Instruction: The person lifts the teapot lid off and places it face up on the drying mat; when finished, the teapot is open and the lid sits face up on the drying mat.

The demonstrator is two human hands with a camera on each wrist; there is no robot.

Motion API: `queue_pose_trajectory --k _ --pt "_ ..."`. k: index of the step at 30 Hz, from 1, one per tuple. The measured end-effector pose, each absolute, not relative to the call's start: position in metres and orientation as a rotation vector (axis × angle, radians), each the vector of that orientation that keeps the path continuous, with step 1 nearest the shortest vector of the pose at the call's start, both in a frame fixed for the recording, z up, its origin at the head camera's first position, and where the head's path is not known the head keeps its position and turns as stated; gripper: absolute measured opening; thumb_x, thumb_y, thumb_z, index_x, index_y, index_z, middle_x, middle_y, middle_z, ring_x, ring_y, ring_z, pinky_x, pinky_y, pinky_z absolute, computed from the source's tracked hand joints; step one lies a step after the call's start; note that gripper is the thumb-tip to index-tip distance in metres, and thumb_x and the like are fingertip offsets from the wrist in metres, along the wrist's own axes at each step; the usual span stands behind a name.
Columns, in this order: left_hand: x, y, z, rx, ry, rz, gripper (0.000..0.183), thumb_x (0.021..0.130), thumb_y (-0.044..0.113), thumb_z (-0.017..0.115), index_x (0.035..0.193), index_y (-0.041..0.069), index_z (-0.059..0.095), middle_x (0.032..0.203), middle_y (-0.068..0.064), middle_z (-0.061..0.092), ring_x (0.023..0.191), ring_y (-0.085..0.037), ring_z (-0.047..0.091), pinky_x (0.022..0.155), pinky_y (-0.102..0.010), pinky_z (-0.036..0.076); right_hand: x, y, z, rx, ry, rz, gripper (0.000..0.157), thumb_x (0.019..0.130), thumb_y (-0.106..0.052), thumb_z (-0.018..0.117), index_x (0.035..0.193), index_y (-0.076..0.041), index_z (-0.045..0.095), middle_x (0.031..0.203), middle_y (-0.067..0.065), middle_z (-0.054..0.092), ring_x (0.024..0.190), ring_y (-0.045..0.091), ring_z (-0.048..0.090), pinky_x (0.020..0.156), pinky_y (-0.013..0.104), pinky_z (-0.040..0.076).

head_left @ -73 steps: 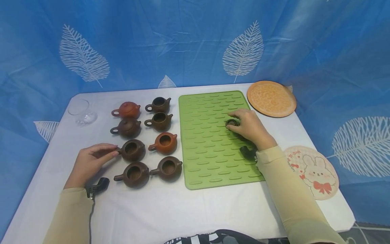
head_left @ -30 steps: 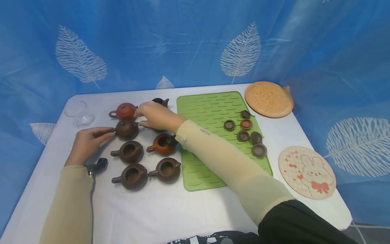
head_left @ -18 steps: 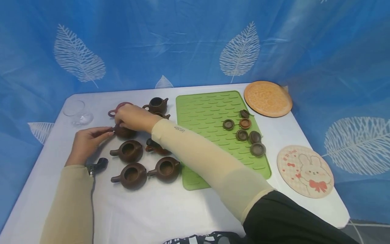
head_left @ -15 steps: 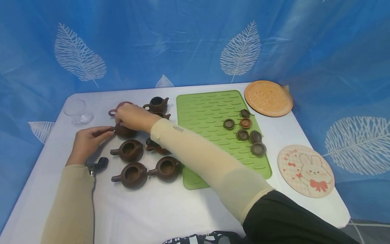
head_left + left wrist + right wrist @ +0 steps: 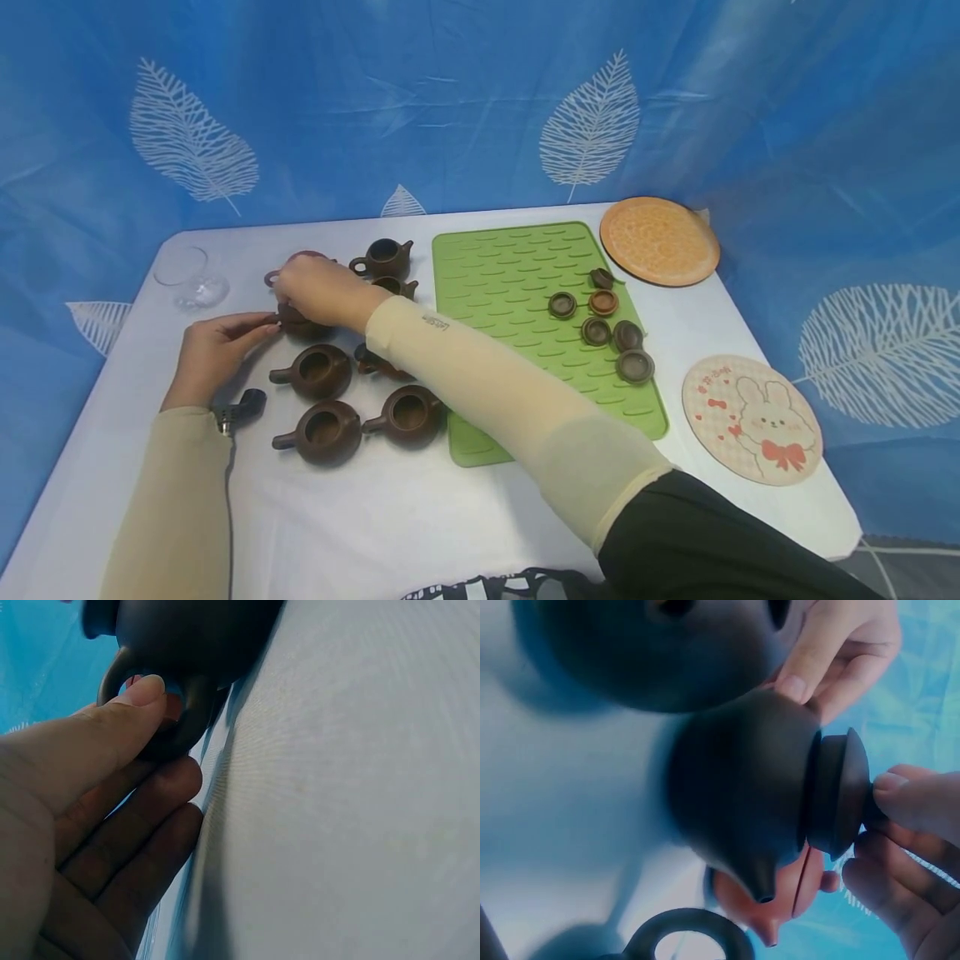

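My left hand (image 5: 213,354) pinches the handle (image 5: 191,712) of a dark brown teapot (image 5: 300,327) between thumb and fingers. Over that pot's top reaches my right hand (image 5: 318,287), hiding much of it in the head view. In the right wrist view, the right hand's thumb and fingers (image 5: 911,795) pinch the knob of the teapot's lid (image 5: 844,795). The lid stands slightly raised from the pot's mouth, its inner rim showing. A red-orange teapot (image 5: 769,889) with its lid on is just behind. Several lidless teapots, such as this brown one (image 5: 322,433), surround the hands.
A green ridged mat (image 5: 495,258) bears several small lids, among them an orange one (image 5: 603,302). At right lie an orange round mat (image 5: 660,242) and a rabbit-print round mat (image 5: 750,421). Clear glassware (image 5: 201,292) stands at the left back.
My right hand has left a small lid on the green mat and crossed left to the dark teapot's lid. My left hand has shifted from a lidless teapot's handle to the one behind it.
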State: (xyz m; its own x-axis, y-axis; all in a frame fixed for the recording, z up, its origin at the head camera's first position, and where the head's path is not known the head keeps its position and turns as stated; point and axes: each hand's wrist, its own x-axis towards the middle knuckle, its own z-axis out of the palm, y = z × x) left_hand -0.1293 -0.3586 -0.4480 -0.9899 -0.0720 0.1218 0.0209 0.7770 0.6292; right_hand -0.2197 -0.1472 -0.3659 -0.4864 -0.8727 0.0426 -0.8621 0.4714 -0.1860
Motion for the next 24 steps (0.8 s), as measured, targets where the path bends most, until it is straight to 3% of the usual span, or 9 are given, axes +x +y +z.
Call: queue_pose_trajectory --k 7,24 --pt "-0.13 -0.361 -0.451 0.041 -2.828 -1.007 0.039 0.098 0.035 0.078 0.124 0.005 0.078 0.119 -0.015 0.074 0.12 -0.038 0.065 0.086 -0.011 0.042 -0.218 -0.144 -0.36 -1.508 2.674 -0.392 0.027 0.111 -0.013 0.054 0.11 -0.019 0.081 0.107 -0.002 0.069 0.097 0.011 0.06 0.087 0.02 0.048" --pt "-0.129 -0.361 -0.45 0.052 -2.848 -0.994 0.04 0.099 0.036 0.078 0.124 0.006 0.078 0.119 -0.014 0.075 0.12 -0.038 0.066 0.087 -0.016 0.045 -0.227 -0.133 -0.37 -1.504 2.608 -0.631 0.026 0.108 -0.004 0.057 0.12 -0.013 0.077 0.12 0.002 0.07 0.116 0.014 0.062 0.1 0.012 0.04"
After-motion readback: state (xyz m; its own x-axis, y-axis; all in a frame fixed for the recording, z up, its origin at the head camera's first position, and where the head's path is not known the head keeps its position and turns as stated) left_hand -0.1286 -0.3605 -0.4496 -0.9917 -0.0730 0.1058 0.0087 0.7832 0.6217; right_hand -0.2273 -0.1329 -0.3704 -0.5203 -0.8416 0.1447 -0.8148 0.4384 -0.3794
